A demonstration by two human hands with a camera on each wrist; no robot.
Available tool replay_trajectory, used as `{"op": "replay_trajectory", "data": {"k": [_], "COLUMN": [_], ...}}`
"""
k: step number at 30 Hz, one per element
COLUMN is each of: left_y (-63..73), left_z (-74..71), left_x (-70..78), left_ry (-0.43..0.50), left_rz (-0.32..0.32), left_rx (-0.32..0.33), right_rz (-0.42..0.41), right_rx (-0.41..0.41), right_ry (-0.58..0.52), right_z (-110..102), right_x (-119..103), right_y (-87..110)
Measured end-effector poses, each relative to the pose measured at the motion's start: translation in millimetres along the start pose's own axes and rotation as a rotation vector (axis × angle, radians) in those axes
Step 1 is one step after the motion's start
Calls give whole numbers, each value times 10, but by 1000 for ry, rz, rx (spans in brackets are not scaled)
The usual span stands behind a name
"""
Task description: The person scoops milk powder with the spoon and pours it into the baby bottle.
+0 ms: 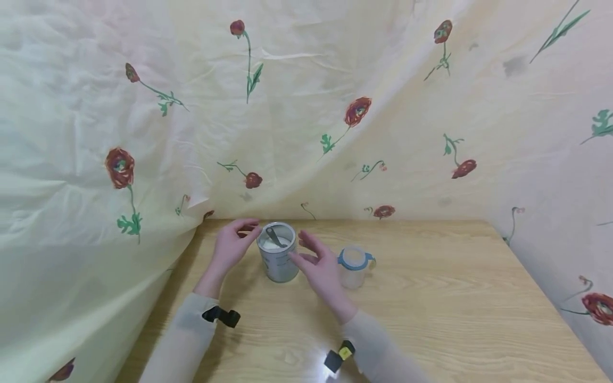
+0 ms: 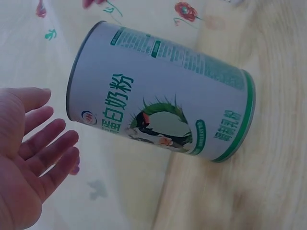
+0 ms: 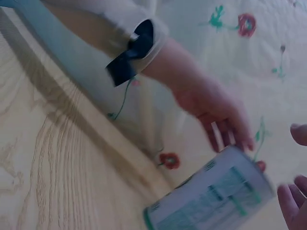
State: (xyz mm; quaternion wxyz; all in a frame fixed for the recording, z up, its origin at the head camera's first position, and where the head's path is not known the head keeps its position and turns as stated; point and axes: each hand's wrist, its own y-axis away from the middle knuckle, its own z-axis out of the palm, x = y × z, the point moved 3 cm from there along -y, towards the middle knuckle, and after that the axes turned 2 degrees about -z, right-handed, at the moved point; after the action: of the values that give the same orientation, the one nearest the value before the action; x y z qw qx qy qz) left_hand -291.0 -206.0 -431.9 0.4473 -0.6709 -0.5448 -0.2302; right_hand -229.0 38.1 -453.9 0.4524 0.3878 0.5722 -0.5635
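Note:
A white and green milk powder can (image 1: 279,266) stands upright and uncovered on the table, with white powder and a grey scoop (image 1: 275,237) inside. My left hand (image 1: 232,247) is at the can's left rim; in the left wrist view that hand (image 2: 33,153) has its fingers loosely extended, apart from the can (image 2: 163,91). On the can's other side is my right hand (image 1: 322,271), fingers relaxed near its wall. Only some fingertips of my right hand (image 3: 292,201) show in the right wrist view, beside the can (image 3: 211,196). Neither hand holds anything.
Just right of my right hand stands a clear plastic cup (image 1: 351,279) with a blue-rimmed lid and a side handle, partly behind that hand. A pale flowered cloth (image 1: 287,133) hangs behind and to both sides of the wooden table (image 1: 440,276).

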Motion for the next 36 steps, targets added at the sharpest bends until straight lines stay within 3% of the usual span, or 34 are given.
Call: {"op": "replay_trajectory", "data": {"k": [5,14,28,36], "left_y": [-130,-255,-314,-307], "left_z": [40,37,104,110], "left_x": [19,117,14,26], "left_ry": [-83,-160,-233,-297], "left_rz": [35,64,170,142], "left_rx": [-71,-166,-232,-247], "right_rz": [23,17,50,68], "right_rx": [61,16,-61,-74], "right_ry": [112,230,197,194], "right_z": [125,198,223,223], "right_x": [210,325,375,382], "right_y": [-128,-290,-361,-360]}}
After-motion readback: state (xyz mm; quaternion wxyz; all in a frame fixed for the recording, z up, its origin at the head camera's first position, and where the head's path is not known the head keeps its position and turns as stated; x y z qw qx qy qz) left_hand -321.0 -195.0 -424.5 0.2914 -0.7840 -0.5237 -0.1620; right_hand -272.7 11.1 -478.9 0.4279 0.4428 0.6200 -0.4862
